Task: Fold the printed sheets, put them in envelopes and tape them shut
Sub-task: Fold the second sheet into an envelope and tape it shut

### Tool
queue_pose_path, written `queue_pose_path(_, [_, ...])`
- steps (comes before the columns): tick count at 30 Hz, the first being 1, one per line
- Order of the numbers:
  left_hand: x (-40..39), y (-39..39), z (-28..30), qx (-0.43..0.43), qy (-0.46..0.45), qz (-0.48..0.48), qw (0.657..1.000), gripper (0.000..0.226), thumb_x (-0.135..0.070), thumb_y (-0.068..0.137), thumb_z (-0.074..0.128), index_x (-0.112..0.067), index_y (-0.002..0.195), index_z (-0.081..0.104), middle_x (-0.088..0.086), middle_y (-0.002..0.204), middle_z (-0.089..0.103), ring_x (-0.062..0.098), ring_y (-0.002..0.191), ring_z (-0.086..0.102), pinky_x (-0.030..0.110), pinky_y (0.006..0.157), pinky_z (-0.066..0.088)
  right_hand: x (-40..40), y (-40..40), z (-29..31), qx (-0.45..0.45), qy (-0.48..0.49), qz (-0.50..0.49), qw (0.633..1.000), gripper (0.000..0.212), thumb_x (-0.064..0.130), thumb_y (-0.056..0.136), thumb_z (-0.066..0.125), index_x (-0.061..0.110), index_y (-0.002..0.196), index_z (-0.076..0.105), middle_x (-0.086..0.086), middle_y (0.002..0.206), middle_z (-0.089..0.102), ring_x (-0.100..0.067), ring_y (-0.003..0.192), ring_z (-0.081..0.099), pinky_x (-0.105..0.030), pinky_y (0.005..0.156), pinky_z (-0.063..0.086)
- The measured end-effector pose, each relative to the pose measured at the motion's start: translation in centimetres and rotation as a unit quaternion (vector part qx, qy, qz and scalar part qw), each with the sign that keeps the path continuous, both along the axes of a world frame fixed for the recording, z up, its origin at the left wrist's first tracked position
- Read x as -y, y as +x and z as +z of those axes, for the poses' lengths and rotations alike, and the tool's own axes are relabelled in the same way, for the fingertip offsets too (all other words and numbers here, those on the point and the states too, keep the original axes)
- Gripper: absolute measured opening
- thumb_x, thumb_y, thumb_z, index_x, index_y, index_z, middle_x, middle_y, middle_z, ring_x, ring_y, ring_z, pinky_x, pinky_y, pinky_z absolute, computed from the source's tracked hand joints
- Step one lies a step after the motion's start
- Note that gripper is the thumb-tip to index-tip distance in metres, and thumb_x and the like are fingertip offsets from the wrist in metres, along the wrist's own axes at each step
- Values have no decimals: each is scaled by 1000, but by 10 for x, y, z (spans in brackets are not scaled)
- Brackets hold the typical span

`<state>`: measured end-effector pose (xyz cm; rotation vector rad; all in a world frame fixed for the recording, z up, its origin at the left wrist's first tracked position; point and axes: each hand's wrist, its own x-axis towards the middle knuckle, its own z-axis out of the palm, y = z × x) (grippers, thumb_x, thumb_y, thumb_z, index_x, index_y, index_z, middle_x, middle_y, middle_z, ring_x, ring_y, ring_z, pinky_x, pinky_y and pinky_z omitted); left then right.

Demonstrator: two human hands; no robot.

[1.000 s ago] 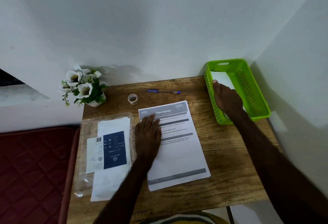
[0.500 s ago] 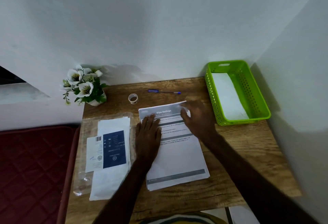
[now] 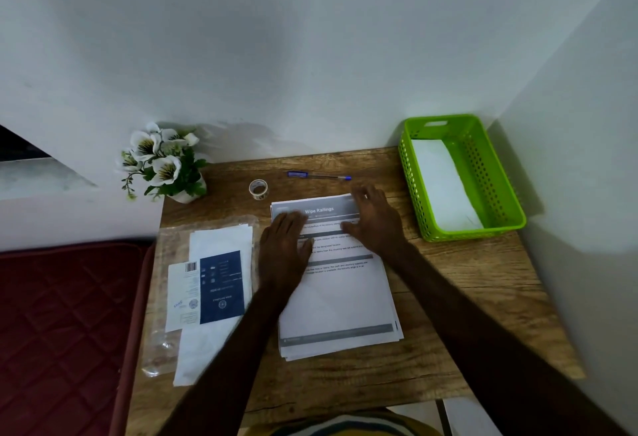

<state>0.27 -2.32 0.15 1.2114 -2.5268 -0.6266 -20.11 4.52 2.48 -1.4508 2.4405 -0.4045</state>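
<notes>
Right hand [image 3: 374, 220] moved onto sheets [image 3: 340, 297]; left hand [image 3: 284, 246] flat.

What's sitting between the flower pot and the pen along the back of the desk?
In the head view, only the small roll of tape lies between the flower pot and the pen; otherwise bare wood desk.

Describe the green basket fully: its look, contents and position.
The green basket is a bright lime rectangular tray, seemingly plastic, with perforated walls and a slot handle in its far end. It sits upright at the table's far right corner, next to both walls. A white folded paper or envelope lies flat inside. Neither hand touches it.
</notes>
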Motion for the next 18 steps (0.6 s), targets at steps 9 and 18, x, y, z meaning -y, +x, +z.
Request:
queue_pose_path(9, [52,-21,24,100,7,-29,995,83,-49,86,75,-15,153,39,8,158,40,28,146,34,46,120,28,13,-11,14,-9,58,35,998,90,46,75,86,32,152,42,-8,151,40,-29,141,33,-44,103,48])
queue_pose_path(18, [58,-31,27,138,-13,-62,988,68,-45,84,77,-19,141,51,6,150,43,26,141,36,42,113,34,18,-11,18,-40,81,58,994,81,46,76,85,33,146,47,-10,150,42,-31,138,34,-42,97,49])
